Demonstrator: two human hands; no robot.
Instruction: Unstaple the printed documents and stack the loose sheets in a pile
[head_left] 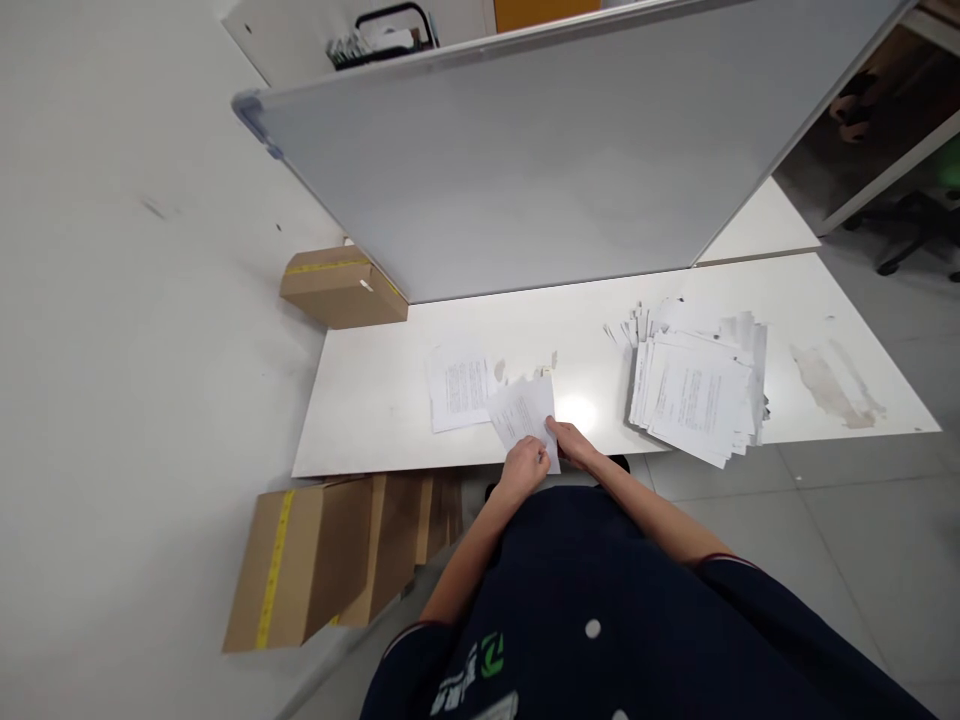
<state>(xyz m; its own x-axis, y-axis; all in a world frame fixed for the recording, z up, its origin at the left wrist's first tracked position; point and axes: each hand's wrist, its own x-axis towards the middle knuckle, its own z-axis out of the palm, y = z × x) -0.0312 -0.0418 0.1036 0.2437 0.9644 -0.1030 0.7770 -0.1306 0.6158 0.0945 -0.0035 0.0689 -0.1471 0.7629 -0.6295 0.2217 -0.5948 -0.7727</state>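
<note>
A printed sheet of paper (521,408) lies at a slant over the front edge of the white table, under both hands. My left hand (527,462) is closed at the sheet's lower edge, its fingertips pinched together on the paper. On the sheet's right edge, my right hand (568,440) grips with the thumb on top; its other fingers are hidden beneath. Just left of it lies a small stack of printed pages (459,390). A thick, uneven pile of papers (694,390) sits farther right on the table.
A grey-white board (540,170) stands along the back of the table (367,400). One cardboard box (337,290) sits at the table's left end, and several more boxes (292,570) stand below at the left by the wall. Torn paper scraps (626,332) lie near the pile.
</note>
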